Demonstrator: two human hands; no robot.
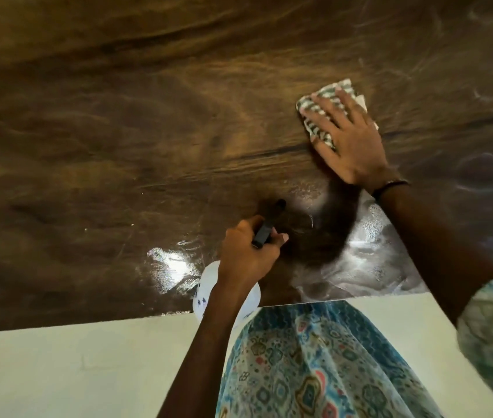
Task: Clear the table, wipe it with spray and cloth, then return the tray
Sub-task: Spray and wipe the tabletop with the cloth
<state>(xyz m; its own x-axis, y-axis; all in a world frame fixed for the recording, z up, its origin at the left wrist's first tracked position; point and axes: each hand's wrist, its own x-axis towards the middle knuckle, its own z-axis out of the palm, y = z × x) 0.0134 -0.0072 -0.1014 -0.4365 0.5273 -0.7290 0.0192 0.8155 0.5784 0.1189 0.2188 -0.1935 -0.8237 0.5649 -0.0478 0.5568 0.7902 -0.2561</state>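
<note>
Head view, R hand [349,140] flat on cloth [323,107], L hand [246,251] grips spray bottle [209,294] nr table [118,116] edge

I see a big brown wooden counter [118,131] that fills most of the view. It is shiny, and bright light glints on it near the front edge. Below the edge I see a pale, plain floor [73,366].
</note>
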